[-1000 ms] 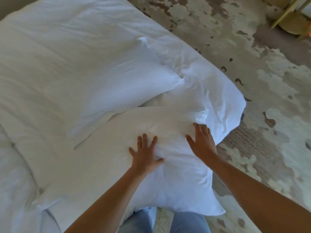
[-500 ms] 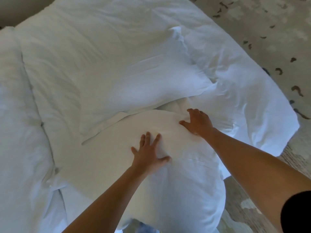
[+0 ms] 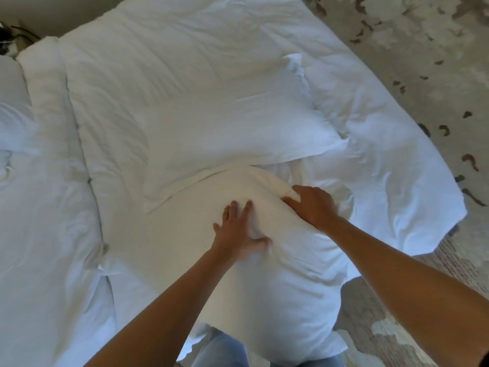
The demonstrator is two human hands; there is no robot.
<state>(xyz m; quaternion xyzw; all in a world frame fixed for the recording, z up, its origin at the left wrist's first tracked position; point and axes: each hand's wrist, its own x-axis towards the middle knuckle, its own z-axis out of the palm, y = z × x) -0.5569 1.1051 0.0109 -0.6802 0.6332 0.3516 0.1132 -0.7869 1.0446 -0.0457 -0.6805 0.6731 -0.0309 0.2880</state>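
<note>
Left hand [image 3: 238, 231] presses flat, fingers spread, steadying the plump white fabric pillow [image 3: 277, 287] beneath; right hand [image 3: 313, 205] grips its far edge, probably to reshape it

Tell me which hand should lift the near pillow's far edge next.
Right, probably: the right hand grips the near pillow at its far edge, fingers curled into the fabric. The left hand lies flat on top, fingers spread, holding nothing.
</note>
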